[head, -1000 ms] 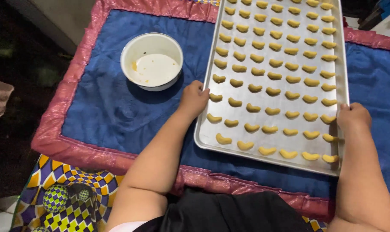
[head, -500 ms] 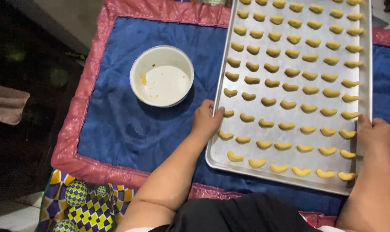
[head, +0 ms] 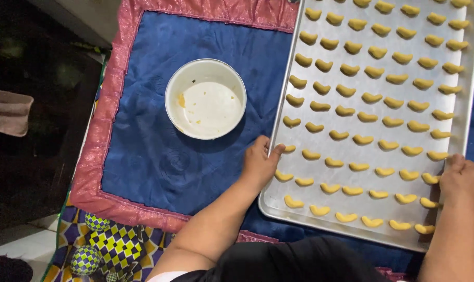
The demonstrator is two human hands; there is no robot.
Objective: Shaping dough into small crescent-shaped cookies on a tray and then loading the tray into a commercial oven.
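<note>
Left hand [head: 259, 163]: closed on the left rim of the tray [head: 279, 196], thumb hooked over the edge onto the tray floor, fingers wrapped under and out of sight. Right hand [head: 462, 181]: clamped on the right rim, fingers curled over the edge near the 4 o'clock corner.

Tray: rectangular, bare metal, occupying the frame from 12 to 5 o'clock, resting on the mat [head: 158, 156]. Loaded with rows of small yellow crescent dough pieces [head: 362, 139], spaced apart, none touching a neighbour. Thumb of the left hand just beside one piece at the tray's left edge.

Bowl [head: 205, 98]: white, round, upright, at 10 o'clock from the left hand, well apart from it and near the tray's left rim. Inside: a few yellow smears only.

Mat: blue, quilted, bordered in pink. Patterned cloth [head: 109, 245] with checked balls at 7 o'clock, under the mat's corner. Folded pink cloth [head: 7, 111] at 9 o'clock, off the mat.
</note>
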